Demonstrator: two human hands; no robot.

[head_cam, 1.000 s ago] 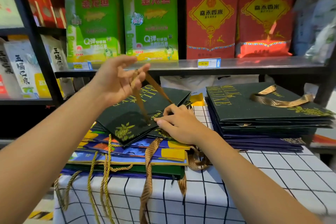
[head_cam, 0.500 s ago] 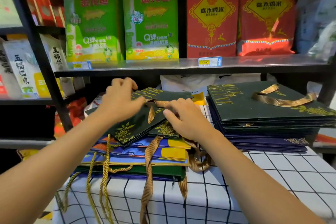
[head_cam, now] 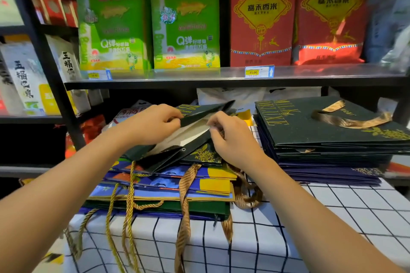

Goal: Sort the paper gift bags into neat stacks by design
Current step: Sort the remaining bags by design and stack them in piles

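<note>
The shelf [head_cam: 221,77] hangs low over both stacks of bags [head_cam: 168,184], leaving little headroom; a narrow gap of checked cloth [head_cam: 255,126] separates the stacks.

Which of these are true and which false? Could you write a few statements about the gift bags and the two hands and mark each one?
1. Both hands hold the dark green bag on the left pile. True: the left hand and right hand pinch its opened mouth.
2. The neat stack on the right has a blue and yellow bag on top. False: its top bag is dark green with gold lettering.
3. Blue and yellow bags lie under the held bag. True.
4. The table has a plain red cloth. False: it is white with a dark grid.
</note>
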